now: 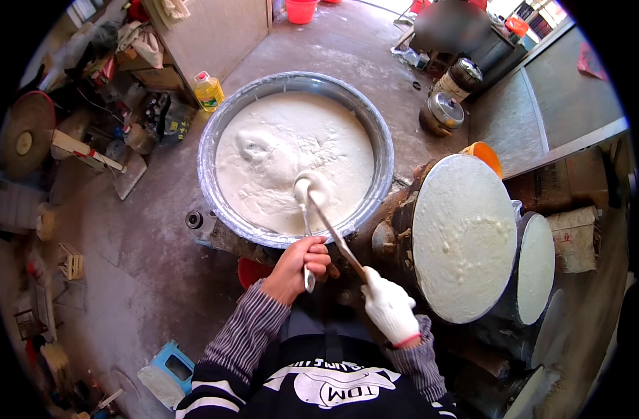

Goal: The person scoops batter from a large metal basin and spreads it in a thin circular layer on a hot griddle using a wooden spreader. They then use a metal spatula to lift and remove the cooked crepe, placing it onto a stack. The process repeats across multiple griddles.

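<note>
A large metal basin full of thick white batter stands before me. My bare left hand grips the handle of a metal ladle, over the basin's near rim. In a white knit glove, my right hand holds a wooden stick that slants up to the left. The ladle and the stick meet at the batter; batter coats their far ends and hides their shape. To the right, beside my gloved hand, a round griddle bears a pale, bubbled sheet of batter.
Further right, a second round griddle carries a pale layer. Lidded pots stand beyond, near an orange bucket. An oil jug is left of the basin. A blue-framed object sits on the floor at lower left.
</note>
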The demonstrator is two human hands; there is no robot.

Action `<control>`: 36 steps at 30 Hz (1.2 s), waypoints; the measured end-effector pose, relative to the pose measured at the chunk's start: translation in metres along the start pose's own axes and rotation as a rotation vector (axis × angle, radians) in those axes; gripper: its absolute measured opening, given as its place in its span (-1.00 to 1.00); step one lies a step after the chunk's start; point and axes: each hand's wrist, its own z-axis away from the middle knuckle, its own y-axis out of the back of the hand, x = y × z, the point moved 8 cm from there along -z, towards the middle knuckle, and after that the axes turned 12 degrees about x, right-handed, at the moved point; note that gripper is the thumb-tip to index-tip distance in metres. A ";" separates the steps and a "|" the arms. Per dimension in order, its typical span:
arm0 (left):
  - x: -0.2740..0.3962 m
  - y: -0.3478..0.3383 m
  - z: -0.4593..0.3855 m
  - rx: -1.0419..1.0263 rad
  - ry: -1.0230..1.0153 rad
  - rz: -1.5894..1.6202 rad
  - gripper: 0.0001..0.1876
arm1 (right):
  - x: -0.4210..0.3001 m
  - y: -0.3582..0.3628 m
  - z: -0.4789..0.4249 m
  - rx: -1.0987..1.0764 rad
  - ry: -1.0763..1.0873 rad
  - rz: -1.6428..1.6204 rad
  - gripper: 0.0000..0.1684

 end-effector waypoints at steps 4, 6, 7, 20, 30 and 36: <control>0.016 -0.042 0.089 -0.115 -0.257 -0.346 -0.90 | 0.000 0.040 0.004 -0.003 -0.306 -0.600 -0.49; 0.029 -0.044 0.086 -0.108 -0.372 -0.556 -0.87 | 0.000 0.044 0.002 0.022 -0.407 -0.649 -0.49; 0.041 -0.040 0.075 -0.015 -0.444 -0.668 -0.87 | 0.003 0.037 0.001 0.032 -0.429 -0.626 -0.50; 0.083 0.014 -0.059 0.039 -0.095 -0.587 -0.92 | 0.011 -0.024 -0.045 -0.209 -0.555 -0.535 -0.61; 0.009 -0.032 -0.011 -0.418 0.491 0.252 -0.74 | 0.018 -0.013 -0.009 -0.110 -0.332 -0.169 -0.49; -0.027 -0.078 0.101 -0.724 0.394 0.225 -0.67 | 0.010 0.054 0.026 0.152 -0.095 -0.048 -0.35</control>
